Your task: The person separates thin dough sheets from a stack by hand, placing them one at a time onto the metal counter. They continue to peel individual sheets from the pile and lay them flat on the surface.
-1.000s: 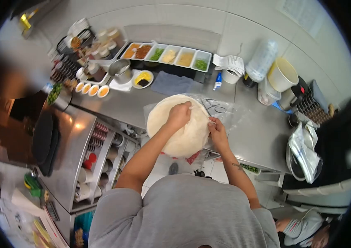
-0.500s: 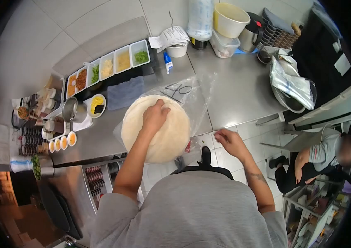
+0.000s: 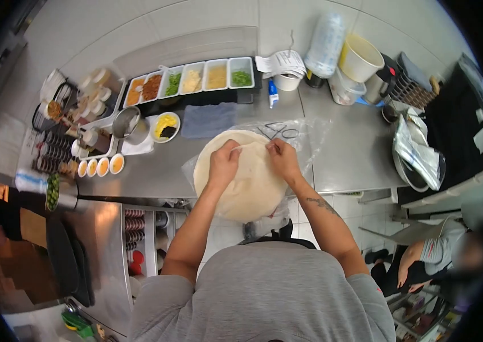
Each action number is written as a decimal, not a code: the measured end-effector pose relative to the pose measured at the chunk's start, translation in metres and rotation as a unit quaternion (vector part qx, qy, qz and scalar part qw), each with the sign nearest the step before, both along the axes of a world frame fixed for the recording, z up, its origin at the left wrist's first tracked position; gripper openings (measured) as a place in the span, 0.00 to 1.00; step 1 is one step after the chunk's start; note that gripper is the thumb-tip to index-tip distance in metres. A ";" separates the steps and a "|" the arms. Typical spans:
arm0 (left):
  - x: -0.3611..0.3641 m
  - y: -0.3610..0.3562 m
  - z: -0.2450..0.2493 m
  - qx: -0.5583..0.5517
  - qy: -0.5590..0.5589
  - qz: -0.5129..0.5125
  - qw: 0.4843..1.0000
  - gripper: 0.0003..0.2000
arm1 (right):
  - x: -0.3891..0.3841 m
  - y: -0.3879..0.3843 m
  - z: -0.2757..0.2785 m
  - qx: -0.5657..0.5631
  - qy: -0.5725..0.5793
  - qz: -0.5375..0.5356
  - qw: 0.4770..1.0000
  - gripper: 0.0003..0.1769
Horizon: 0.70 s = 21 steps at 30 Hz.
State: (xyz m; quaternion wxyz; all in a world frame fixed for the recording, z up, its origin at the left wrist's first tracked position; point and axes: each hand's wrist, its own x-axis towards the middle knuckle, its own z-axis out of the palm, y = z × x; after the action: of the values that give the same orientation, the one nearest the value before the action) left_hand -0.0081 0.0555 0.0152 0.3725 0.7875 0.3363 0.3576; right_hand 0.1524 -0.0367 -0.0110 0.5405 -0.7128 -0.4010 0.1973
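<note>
A stack of thin, pale, round dough sheets (image 3: 247, 196) lies on a clear plastic bag (image 3: 308, 134) with dark marks written on it, reaching past the counter's front edge. My left hand (image 3: 224, 164) is closed over the stack, thumb and fingers pinching the upper part of the top sheet. Level with it on the right, my right hand (image 3: 283, 159) also pinches that sheet. Between the two hands the sheet's edge looks slightly raised. How many sheets are gripped cannot be made out.
Beyond the stack lie a blue-grey cloth (image 3: 208, 120) and a row of filling trays (image 3: 193, 78). Small orange-filled cups (image 3: 103, 166) and a yellow-filled bowl (image 3: 166, 127) stand left. A metal bowl (image 3: 409, 171) sits right. A seated person (image 3: 415, 259) is at the right; another stands lower left.
My right hand has come up from beyond the counter's edge onto the stack and pinches the top sheet. My left hand has shifted toward the stack's left side. The camera view has turned.
</note>
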 end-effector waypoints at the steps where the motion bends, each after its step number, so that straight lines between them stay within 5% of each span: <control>1: -0.008 0.005 -0.001 -0.030 -0.013 0.024 0.999 0.05 | 0.002 0.001 0.000 -0.050 -0.004 -0.015 0.999 0.11; 7: -0.052 0.003 0.001 -0.119 -0.012 0.080 0.990 0.05 | 0.008 0.007 -0.004 -0.087 0.010 -0.050 0.995 0.08; 10: -0.051 0.004 -0.012 -0.098 -0.011 0.060 0.993 0.05 | 0.014 0.000 -0.002 -0.065 0.044 0.005 0.997 0.10; 12: -0.046 -0.001 -0.019 -0.090 0.012 0.034 0.995 0.05 | 0.014 0.003 0.001 0.010 -0.029 0.082 0.996 0.12; 15: -0.033 0.003 -0.018 0.112 0.201 0.005 0.973 0.11 | 0.007 0.017 0.015 -0.014 -0.058 0.147 0.987 0.15; 18: -0.006 -0.010 0.013 0.103 0.278 0.036 0.954 0.18 | 0.003 0.030 0.015 -0.065 -0.100 0.150 0.981 0.14; 21: 0.017 -0.002 0.008 0.106 0.212 0.042 0.971 0.17 | -0.002 0.032 0.003 0.001 -0.114 0.121 0.986 0.13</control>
State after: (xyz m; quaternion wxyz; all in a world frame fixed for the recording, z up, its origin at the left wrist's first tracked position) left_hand 0.0092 0.0536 0.0227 0.1918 0.8656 0.4006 0.2312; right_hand 0.1507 -0.0045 -0.0084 0.4639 -0.6761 -0.5439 0.1784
